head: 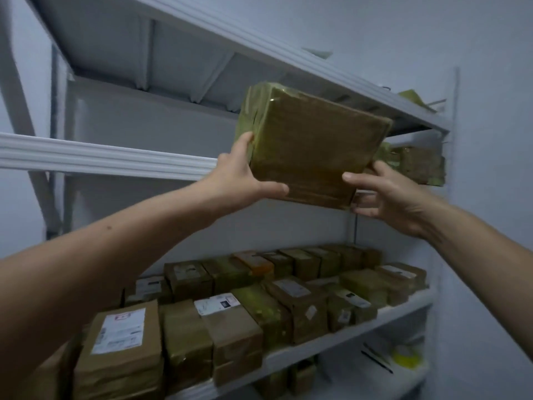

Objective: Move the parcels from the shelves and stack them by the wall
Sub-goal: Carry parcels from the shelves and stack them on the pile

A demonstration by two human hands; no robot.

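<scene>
A brown parcel wrapped in shiny yellowish tape is tilted in the air in front of the upper shelf. My left hand grips its lower left corner, thumb on the front face. My right hand holds its lower right corner, thumb on the front and fingers curled under the edge. Another taped parcel sits on the same shelf at the far right, partly hidden behind the held one.
A white metal rack fills the view. The lower shelf carries several brown parcels, some with white labels. More parcels and a yellow object lie on the shelf below. The white wall stands at the right.
</scene>
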